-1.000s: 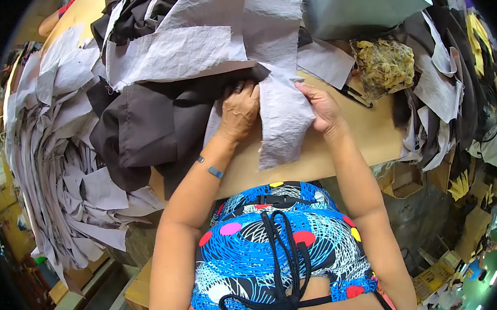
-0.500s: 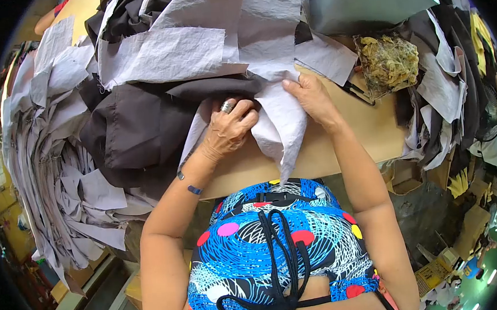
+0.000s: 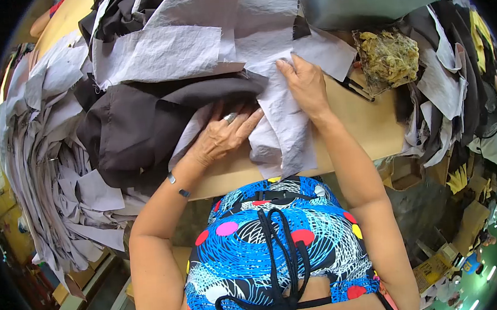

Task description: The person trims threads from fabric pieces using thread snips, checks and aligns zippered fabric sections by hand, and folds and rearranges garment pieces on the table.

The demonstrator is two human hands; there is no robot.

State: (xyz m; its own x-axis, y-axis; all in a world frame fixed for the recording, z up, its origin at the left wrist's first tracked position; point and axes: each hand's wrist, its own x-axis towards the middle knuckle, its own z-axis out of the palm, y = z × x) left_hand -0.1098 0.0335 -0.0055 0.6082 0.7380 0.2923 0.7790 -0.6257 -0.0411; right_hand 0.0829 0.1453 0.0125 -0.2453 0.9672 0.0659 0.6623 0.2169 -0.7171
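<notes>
A strip of pale grey cloth (image 3: 284, 129) hangs over the table edge in front of me. My right hand (image 3: 306, 85) pinches its upper right side between thumb and fingers. My left hand (image 3: 221, 137), wearing a ring, lies to the left with fingers stretched and slightly apart. Its fingertips reach under the fold of a dark brown fabric piece (image 3: 137, 128), and some are hidden; the index finger touches the pale strip. Another pale edge shows beside the left wrist. Beyond the hands, a wide pale cloth panel (image 3: 161, 54) lies over the dark fabric.
A grey metal box (image 3: 364, 0) stands at the back right, near a clear bag of yellowish material (image 3: 389, 59) and a black-handled tool (image 3: 359, 89). Layered pale cloth pieces (image 3: 23, 142) hang at the left; more cloth (image 3: 443, 89) hangs at the right. Another person's arm (image 3: 40, 24) shows top left.
My left hand has straightened its fingers and shifted slightly left. My right hand has moved up a little, and the pale strip now hangs flatter and wider.
</notes>
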